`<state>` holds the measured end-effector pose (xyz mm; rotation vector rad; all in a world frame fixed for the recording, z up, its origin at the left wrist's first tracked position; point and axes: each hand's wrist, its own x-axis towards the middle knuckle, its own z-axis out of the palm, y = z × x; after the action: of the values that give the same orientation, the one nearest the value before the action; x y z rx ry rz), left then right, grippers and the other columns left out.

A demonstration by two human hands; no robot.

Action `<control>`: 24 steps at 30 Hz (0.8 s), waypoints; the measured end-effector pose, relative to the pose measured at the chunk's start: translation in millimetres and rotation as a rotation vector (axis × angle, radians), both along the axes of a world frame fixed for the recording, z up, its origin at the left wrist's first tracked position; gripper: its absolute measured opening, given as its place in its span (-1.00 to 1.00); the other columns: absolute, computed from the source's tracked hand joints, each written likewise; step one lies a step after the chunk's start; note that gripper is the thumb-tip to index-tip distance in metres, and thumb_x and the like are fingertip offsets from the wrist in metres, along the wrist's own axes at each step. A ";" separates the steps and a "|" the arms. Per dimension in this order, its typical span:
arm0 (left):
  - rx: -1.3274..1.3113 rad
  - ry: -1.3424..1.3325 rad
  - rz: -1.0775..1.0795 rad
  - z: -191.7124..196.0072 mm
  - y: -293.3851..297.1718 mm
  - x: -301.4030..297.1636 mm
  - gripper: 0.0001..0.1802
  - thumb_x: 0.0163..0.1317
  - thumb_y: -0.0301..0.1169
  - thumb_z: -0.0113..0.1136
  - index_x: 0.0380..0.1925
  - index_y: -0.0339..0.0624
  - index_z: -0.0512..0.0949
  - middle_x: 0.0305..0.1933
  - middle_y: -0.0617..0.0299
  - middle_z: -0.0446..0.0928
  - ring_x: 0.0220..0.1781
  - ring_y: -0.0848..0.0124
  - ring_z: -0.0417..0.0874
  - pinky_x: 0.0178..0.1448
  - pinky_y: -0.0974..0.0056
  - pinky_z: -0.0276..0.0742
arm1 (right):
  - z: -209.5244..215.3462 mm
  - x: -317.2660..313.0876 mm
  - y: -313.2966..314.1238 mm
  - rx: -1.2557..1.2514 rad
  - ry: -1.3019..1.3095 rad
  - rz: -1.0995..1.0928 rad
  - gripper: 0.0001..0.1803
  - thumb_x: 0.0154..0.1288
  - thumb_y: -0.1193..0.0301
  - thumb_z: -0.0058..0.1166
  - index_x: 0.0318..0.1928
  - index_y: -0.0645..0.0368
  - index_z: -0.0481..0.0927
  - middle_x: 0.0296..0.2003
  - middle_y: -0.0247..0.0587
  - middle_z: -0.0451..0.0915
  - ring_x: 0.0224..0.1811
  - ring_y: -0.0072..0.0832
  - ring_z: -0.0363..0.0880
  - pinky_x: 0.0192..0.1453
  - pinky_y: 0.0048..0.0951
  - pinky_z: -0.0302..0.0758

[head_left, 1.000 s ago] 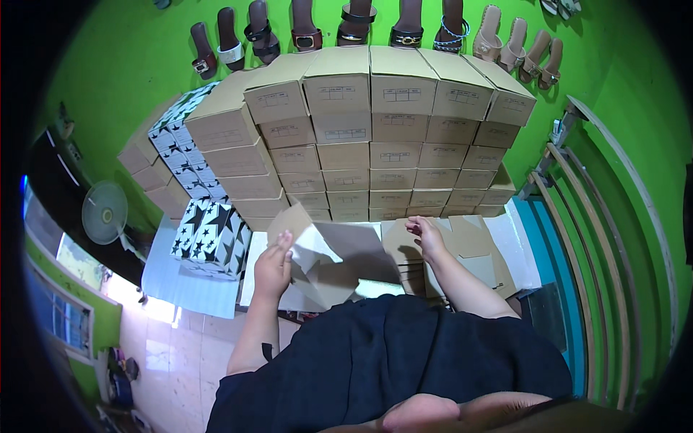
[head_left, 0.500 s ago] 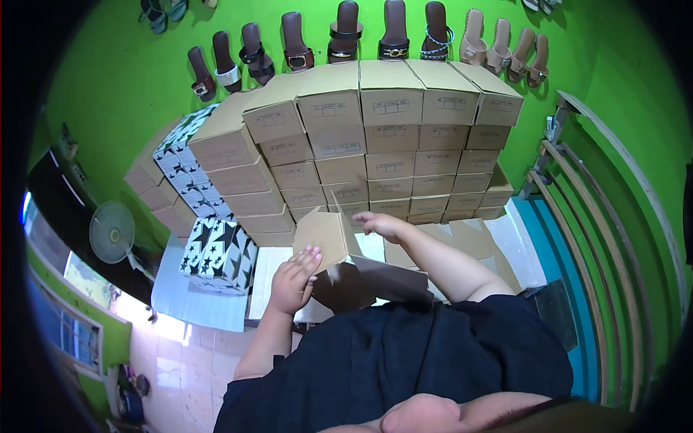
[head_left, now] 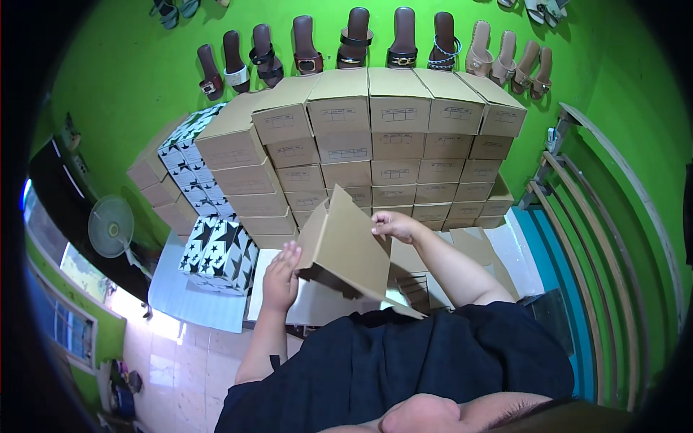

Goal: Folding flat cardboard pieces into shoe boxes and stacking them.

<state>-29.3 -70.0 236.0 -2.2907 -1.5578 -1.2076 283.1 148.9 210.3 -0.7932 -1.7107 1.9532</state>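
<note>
"What has moved?"
"The brown cardboard box point(head_left: 350, 249) has turned, its broad panel now raised above the counter point(head_left: 521, 256); the right hand point(head_left: 397, 226) has shifted to that panel's right edge."
"How are the hands?"
"The left hand point(head_left: 280, 280) lies spread against the box's left side. The right one's fingers bend; I can't tell whether they pinch."
"How far along?"
"Partly folded, I judge, not yet closed. Lidded boxes point(head_left: 401, 112) stand stacked behind; flat cardboard point(head_left: 480, 249) lies right."
"Hidden?"
"The box's far side."

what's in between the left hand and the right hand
In the head view, a partly folded piece of brown cardboard fills the stretch between the left hand and the right hand.
</note>
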 end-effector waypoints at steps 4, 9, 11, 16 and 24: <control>-0.179 0.067 0.291 -16.9 8.7 -19.2 -0.51 0.28 -0.47 0.05 0.25 -0.10 0.50 0.49 -0.09 0.22 0.51 -0.07 0.24 0.52 -0.08 0.13 | 26.2 0.3 -4.8 0.332 -0.002 -0.137 -0.90 0.34 0.45 0.21 -0.22 0.13 0.53 -0.40 -0.51 0.56 -0.34 -0.70 0.49 -0.19 -0.56 0.44; -0.219 -0.225 0.385 -15.9 6.3 -31.4 -0.61 0.40 -0.32 0.01 0.16 -0.14 0.58 0.47 -0.09 0.27 0.53 -0.03 0.21 0.55 -0.02 0.05 | 74.0 -5.9 -46.3 0.919 -0.480 -0.438 -0.86 0.29 0.34 0.20 -0.20 0.08 0.57 -0.30 -0.30 0.64 -0.06 -0.36 0.60 0.44 0.20 0.11; -0.212 -0.328 0.328 -12.4 6.3 -30.4 -0.58 0.41 -0.28 0.01 0.20 -0.14 0.55 0.48 -0.10 0.25 0.54 -0.02 0.19 0.56 0.00 0.03 | 81.8 -10.6 -60.6 1.079 -0.463 -0.450 -0.87 0.27 0.33 0.18 -0.22 0.05 0.58 -0.24 -0.30 0.65 0.09 -0.23 0.53 0.44 0.52 -0.31; -0.234 -0.437 0.094 6.0 6.8 -15.8 -0.24 0.34 0.09 0.09 0.41 -0.10 0.31 0.58 -0.09 0.04 0.59 -0.02 0.06 0.57 0.04 0.01 | 88.8 -26.4 -100.7 1.313 -0.443 -0.408 -0.93 0.23 0.39 0.17 -0.27 0.02 0.58 -0.25 -0.36 0.68 0.25 -0.22 0.46 0.39 0.63 -0.37; 0.006 -0.439 -0.162 37.2 6.4 10.0 -0.01 0.04 0.27 0.33 0.41 -0.01 0.34 0.62 -0.22 -0.25 0.61 -0.11 -0.07 0.55 -0.05 0.03 | 93.6 -32.7 -129.5 1.575 -0.294 -0.407 -0.89 0.23 0.40 0.19 -0.22 -0.01 0.58 -0.33 -0.46 0.60 0.24 -0.33 0.46 0.39 0.63 -0.40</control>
<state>-19.3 -63.5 273.2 -2.2919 -1.4998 -1.8558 250.5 19.4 303.8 -0.6317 -2.2513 -0.0784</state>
